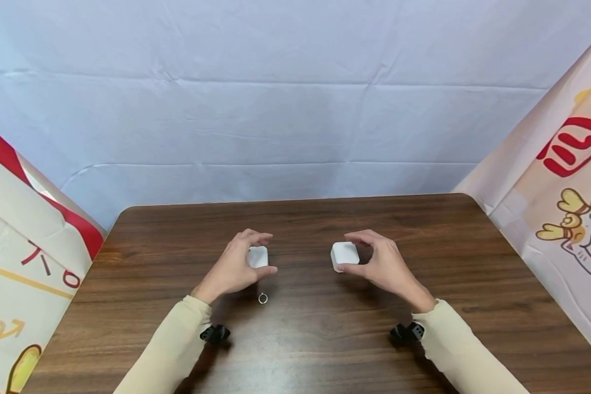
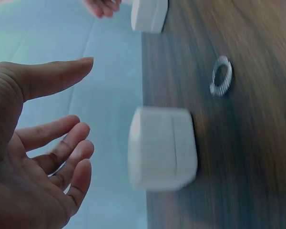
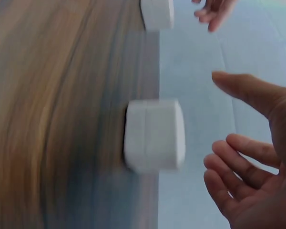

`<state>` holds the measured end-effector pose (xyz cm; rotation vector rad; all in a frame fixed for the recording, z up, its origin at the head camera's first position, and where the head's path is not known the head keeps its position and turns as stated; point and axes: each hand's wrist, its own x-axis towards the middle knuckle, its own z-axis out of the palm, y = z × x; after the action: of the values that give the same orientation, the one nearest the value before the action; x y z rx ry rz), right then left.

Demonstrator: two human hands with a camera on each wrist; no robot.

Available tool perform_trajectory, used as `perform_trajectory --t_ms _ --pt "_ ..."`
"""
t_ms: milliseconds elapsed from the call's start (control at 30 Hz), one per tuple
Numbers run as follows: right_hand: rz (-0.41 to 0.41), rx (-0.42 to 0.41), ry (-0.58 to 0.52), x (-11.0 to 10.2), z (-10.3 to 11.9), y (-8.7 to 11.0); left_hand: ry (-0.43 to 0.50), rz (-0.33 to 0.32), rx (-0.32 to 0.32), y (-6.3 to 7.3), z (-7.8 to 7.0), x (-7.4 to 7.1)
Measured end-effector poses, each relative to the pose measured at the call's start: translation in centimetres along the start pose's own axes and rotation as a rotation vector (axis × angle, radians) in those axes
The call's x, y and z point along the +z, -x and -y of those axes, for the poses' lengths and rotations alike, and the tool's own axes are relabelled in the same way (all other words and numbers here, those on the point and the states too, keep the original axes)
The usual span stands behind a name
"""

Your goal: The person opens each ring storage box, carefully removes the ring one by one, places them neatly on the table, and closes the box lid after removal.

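Two small white lidded boxes with rounded corners sit on the wooden table, both closed. Over the left box point(image 1: 259, 256) hovers my left hand point(image 1: 236, 261), thumb and fingers spread apart; the left wrist view shows a gap between this hand point(image 2: 43, 138) and the box point(image 2: 162, 149). My right hand point(image 1: 381, 261) is likewise spread around the right box point(image 1: 345, 255). In the right wrist view the hand point(image 3: 257, 157) stands clear of that box point(image 3: 154, 135). A silver ring point(image 1: 263, 298) lies on the table just nearer than the left box.
The brown wooden table point(image 1: 305, 345) reaches back to a white cloth backdrop point(image 1: 276, 120). Printed cloths hang at the left point(image 1: 24, 262) and right point(image 1: 566, 219) sides. A small black device point(image 1: 215, 334) is worn at each wrist.
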<state>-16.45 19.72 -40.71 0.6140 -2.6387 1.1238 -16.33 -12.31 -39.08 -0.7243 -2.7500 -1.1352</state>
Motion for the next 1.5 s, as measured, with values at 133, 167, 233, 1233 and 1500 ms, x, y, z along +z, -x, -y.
perform_trajectory --t_ms 133,167,233,1233,1500 --pt "0.027 0.023 -0.002 -0.8 -2.1 0.3 0.003 0.023 0.028 -0.6 -1.2 1.3" --pt "0.042 0.036 -0.010 -0.9 -2.5 0.3 0.009 0.030 0.029 -0.8 -1.5 1.6" --pt "0.079 0.069 -0.033 -1.1 -3.4 0.4 0.022 0.051 0.030 -1.1 -2.0 2.2" --pt "0.335 0.091 0.037 -0.1 -6.8 -1.3 0.096 0.123 -0.004 -4.4 -4.3 6.9" --pt "0.341 0.077 0.021 0.3 -7.2 -1.5 0.112 0.110 -0.019 -4.9 -4.4 7.8"
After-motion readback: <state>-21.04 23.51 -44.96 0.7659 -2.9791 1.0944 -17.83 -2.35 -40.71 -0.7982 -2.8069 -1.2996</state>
